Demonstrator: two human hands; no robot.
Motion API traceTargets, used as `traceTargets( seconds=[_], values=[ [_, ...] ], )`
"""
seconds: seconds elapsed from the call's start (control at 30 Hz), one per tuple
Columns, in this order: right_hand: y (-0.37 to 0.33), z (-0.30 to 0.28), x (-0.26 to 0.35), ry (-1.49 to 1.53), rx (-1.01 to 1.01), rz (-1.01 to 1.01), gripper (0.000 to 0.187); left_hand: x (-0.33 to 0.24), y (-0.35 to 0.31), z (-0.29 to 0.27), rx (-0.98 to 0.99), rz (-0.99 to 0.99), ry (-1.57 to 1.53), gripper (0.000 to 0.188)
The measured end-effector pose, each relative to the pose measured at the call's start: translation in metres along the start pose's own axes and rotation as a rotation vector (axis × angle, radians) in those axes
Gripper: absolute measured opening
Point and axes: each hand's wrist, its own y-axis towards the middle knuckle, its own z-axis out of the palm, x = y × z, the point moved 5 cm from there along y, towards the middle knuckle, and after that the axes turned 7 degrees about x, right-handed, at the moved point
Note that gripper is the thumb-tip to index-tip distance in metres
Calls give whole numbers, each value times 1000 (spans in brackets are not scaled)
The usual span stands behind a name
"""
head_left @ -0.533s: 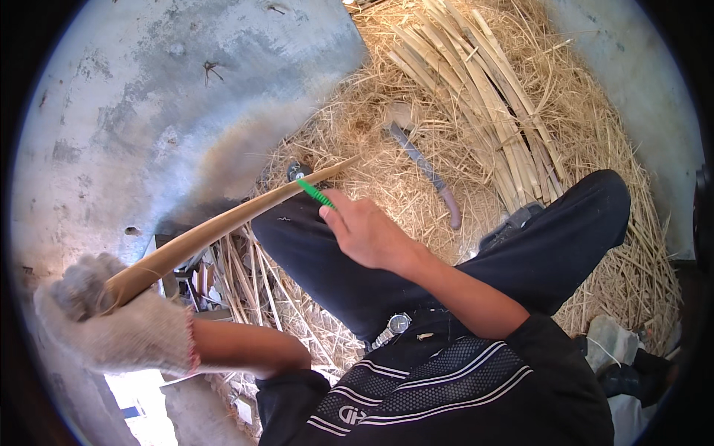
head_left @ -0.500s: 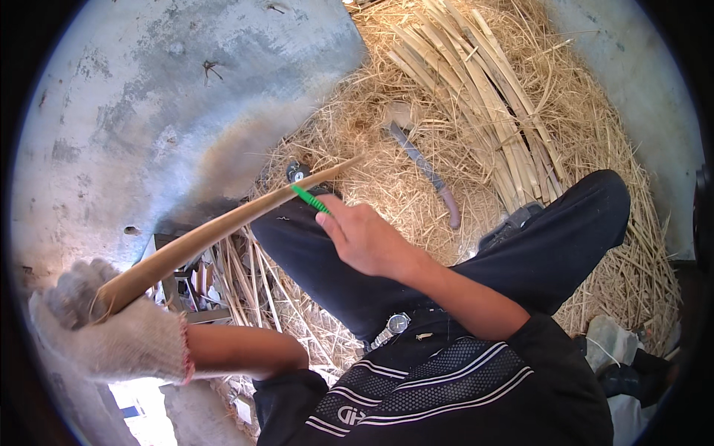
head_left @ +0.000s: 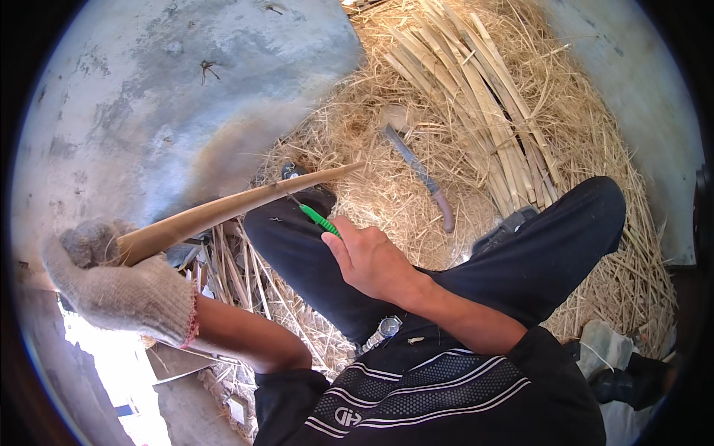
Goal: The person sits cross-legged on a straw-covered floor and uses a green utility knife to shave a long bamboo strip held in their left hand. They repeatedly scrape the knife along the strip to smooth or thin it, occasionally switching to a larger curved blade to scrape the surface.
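My left hand (head_left: 123, 279), in a knitted off-white and grey work glove, is closed around the thick end of a long bamboo strip (head_left: 223, 213). The strip slants up to the right and tapers to a thin end over the shavings. Bare and closed, my right hand (head_left: 378, 262) grips a slim tool with a ribbed green handle (head_left: 320, 220). A thin dark tip points from that handle toward the strip's lower edge, around the middle of its length; whether it touches, I cannot tell. Fingers wrapped under the green handle are partly hidden.
A large knife (head_left: 416, 167) with a worn handle lies on the shavings (head_left: 364, 134) ahead of my crossed legs (head_left: 305, 260). Split bamboo strips (head_left: 491, 111) are bundled at the far right. A concrete wall (head_left: 178, 89) stands at left. A silver wristwatch (head_left: 387, 327) rests at my lap.
My left hand has shifted up and slightly right with the strip's thick end, so the strip lies flatter. The right hand and green-handled tool have moved down and a little right.
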Motion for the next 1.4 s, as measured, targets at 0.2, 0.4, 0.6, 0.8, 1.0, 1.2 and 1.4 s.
traceTargets(
  seconds=[0.2, 0.4, 0.6, 0.8, 1.0, 1.2, 1.4],
  values=[
    [-3, -9, 31, 10, -59, -138, 22, 35, 47, -12, 336, 164, -378, 20],
    [31, 20, -59, -273, -107, 179, 25, 2, 0, 7, 46, -57, -3, 30],
    [35, 30, -37, -38, -38, 90, 28, 17, 2, 1, 1, -66, 26, 24],
    [51, 46, -81, -197, 36, 218, 29, 24, 2, -6, 32, 127, 330, 30],
    [63, 42, -92, -321, -92, 71, 29, 19, 3, -4, 2, 5, 109, 38],
    [70, 28, -37, -293, 88, 123, 30, 37, 4, -10, -19, -127, -165, 37],
    [63, 42, -146, -430, -75, 237, 24, -4, -6, 15, 66, -46, -380, 36]
  ],
)
